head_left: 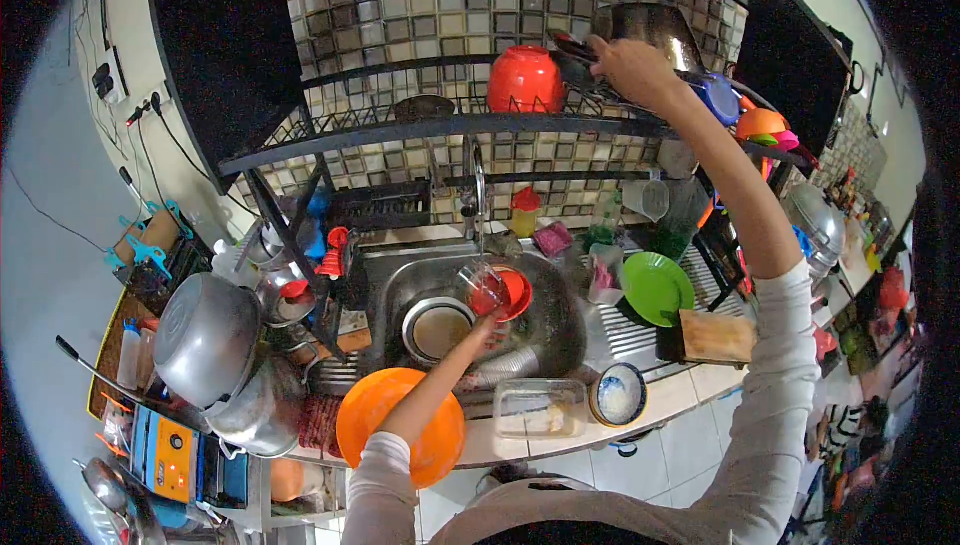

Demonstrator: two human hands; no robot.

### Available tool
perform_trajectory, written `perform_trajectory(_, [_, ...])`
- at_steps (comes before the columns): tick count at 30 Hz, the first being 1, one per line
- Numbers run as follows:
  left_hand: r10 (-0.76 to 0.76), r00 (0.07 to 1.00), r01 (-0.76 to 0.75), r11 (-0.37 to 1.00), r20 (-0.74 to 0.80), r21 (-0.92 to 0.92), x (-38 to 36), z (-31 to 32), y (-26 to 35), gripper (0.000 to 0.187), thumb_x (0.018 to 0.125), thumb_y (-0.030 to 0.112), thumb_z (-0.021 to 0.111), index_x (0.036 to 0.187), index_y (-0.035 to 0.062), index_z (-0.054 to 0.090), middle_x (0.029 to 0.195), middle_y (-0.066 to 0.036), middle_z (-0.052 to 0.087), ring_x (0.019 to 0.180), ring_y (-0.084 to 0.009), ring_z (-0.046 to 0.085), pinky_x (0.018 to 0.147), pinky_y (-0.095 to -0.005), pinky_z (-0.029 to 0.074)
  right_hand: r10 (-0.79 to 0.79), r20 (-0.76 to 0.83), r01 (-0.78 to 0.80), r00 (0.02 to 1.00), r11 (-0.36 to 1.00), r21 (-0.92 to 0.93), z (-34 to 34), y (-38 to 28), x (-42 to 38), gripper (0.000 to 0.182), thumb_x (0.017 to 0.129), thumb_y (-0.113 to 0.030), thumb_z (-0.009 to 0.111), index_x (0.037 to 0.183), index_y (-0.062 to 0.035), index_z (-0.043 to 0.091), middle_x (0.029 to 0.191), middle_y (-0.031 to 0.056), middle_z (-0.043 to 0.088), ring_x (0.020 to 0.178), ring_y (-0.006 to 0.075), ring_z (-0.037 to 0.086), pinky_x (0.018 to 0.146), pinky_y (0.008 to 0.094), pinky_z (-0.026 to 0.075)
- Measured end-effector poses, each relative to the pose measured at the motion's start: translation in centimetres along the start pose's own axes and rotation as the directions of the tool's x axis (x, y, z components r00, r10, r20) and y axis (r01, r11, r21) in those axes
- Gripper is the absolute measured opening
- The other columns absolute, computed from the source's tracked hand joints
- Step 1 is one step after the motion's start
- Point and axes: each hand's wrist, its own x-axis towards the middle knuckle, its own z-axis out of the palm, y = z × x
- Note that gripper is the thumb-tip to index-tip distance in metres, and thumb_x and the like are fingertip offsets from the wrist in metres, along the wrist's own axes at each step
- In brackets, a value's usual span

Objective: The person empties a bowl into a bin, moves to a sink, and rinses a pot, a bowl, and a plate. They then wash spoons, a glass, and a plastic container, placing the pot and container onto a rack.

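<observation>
My left hand (487, 330) is low in the steel sink (560, 310), its fingers at the base of a red bowl (517, 294) and beside a clear glass (482, 287) under the faucet (479, 180). What exactly its fingers grip is too small to tell. Up on the black dish rack (420, 138), my right hand (632, 67) is closed around the dark handle of a pan (575, 73), next to a large dark pot (650, 33). A red container (526, 79) stands on the rack to the left of that hand.
An orange basin (385, 420), a clear tray (540, 409) and a blue-white bowl (619, 395) line the front edge. A metal bowl (438, 331) lies in the sink. Right of it are a green plate (658, 289) and a wooden board (718, 336); large pots (205, 335) stand left.
</observation>
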Motion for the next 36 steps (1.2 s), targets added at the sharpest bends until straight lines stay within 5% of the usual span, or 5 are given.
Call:
perform_trajectory(25, [-0.081,0.996,0.08,0.997,-0.038,-0.02,1.2,0.0,0.4,0.038,0.075,0.047,0.038,0.096,0.0168,0.047,0.081,0.002,0.054,0.067,-0.0118,0.052,0.053,-0.0277,0.036,-0.037,0.165,-0.007,0.986,0.966,0.258,1.4,1.5,-0.9,0.025,0.064,-0.006,0.053,0.089,-0.0012,0.054,0.076,0.0163,0.055,0.072,0.0303,0.053,0.061,0.0352,0.043])
perform_trajectory(29, [0.014,0.995,-0.002,0.993,-0.097,0.117,0.8,0.0,1.4,0.038,0.074,0.044,0.041,0.097,0.0143,0.046,0.087,-0.004,0.052,0.069,-0.0181,0.053,0.058,-0.0341,0.039,0.047,-0.39,0.098,0.919,0.935,0.342,-1.0,-0.8,-4.2,0.016,0.067,-0.008,0.052,0.081,-0.0038,0.055,0.073,0.0134,0.055,0.071,0.0298,0.053,0.061,0.0348,0.043])
perform_trajectory(30, [0.12,0.983,-0.076,0.955,-0.14,0.288,0.6,0.0,1.3,0.039,0.074,0.044,0.042,0.098,0.0129,0.046,0.09,-0.007,0.052,0.071,-0.0225,0.053,0.06,-0.0383,0.041,0.123,-0.501,0.095,0.856,0.917,0.387,-1.8,-2.3,-5.5,0.012,0.067,-0.01,0.052,0.078,-0.0075,0.056,0.076,0.0116,0.055,0.071,0.0291,0.053,0.062,0.0358,0.044])
perform_trajectory(32, [0.698,0.687,-0.166,-0.12,0.202,0.979,1.1,-2.2,-0.6,0.042,0.074,0.043,0.045,0.094,0.0066,0.048,0.096,-0.015,0.05,0.075,-0.0331,0.053,0.064,-0.0441,0.041,0.151,-0.495,0.082,0.855,0.905,0.418,-0.9,-4.9,-8.8,0.012,0.066,-0.011,0.053,0.078,-0.0083,0.056,0.074,0.0101,0.055,0.071,0.0282,0.053,0.061,0.0354,0.044])
perform_trajectory(36, [0.324,0.903,-0.262,-0.111,0.284,0.959,2.4,-3.7,-1.9,0.044,0.072,0.042,0.048,0.089,0.002,0.05,0.102,-0.02,0.046,0.086,-0.0361,0.049,0.07,-0.0431,0.04,-0.019,-0.132,0.094,0.991,0.803,0.589,4.3,-12.3,-17.2,0.021,0.065,-0.014,0.055,0.085,-0.0101,0.054,0.075,0.0092,0.055,0.069,0.0265,0.054,0.058,0.0365,0.045])
